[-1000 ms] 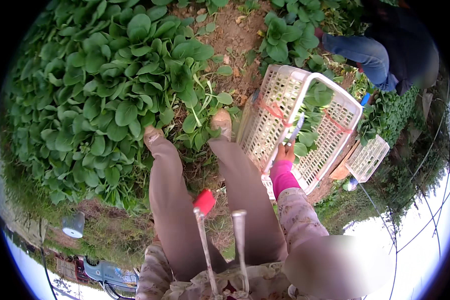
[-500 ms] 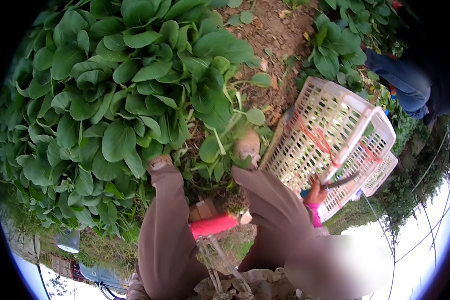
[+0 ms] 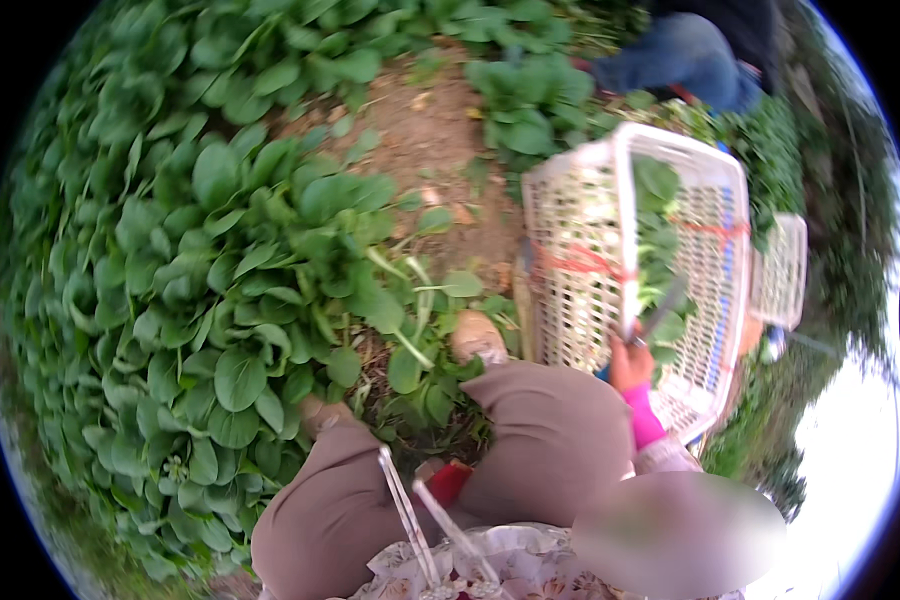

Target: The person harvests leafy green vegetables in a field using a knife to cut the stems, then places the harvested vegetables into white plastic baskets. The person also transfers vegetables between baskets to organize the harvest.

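Observation:
My right hand (image 3: 630,366), with a pink cuff at the wrist, is at the near rim of a white plastic basket (image 3: 582,190). Its fingers are closed round a knife (image 3: 665,308), whose dark curved blade points up over the basket's opening. A bit of blue-teal shows beside the hand, perhaps the handle's end. Leafy greens (image 3: 654,190) lie inside the basket along its left wall, and red cord is tied on its sides. I cannot tell whether the hand also grips the rim. My left hand is out of view.
Broad-leaved green plants (image 3: 235,380) grow thickly at left and ahead, around my feet. Bare soil (image 3: 425,120) lies between rows. Another person's jeans-clad leg (image 3: 670,60) is at the far right, beyond the basket. A second white basket (image 3: 782,270) stands behind.
My view has turned toward the basket, so its inside and the greens in it now show. The right hand still holds the knife by the rim.

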Tool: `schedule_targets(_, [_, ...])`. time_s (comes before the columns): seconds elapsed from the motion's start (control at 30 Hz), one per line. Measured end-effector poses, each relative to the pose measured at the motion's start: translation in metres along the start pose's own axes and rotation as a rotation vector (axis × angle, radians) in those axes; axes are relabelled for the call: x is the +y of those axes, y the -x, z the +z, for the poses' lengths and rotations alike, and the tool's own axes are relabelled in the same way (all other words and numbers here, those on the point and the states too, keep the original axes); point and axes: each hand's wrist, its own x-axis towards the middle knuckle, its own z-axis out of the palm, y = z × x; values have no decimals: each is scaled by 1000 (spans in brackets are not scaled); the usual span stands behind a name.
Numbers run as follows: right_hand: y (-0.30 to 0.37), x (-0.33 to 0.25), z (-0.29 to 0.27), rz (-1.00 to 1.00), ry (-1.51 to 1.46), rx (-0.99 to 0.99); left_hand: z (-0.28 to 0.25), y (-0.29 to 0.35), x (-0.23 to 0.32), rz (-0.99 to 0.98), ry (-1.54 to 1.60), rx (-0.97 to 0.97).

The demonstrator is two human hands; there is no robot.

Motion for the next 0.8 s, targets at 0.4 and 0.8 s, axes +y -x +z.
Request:
schedule_targets(0.4, [-2, -52, 16, -536, 130, 297, -142, 41, 77, 423, 460, -81])
schedule_targets(0.8, [-18, -123, 149, -274, 75, -910, -135, -60, 334, 1279, -730, 480])
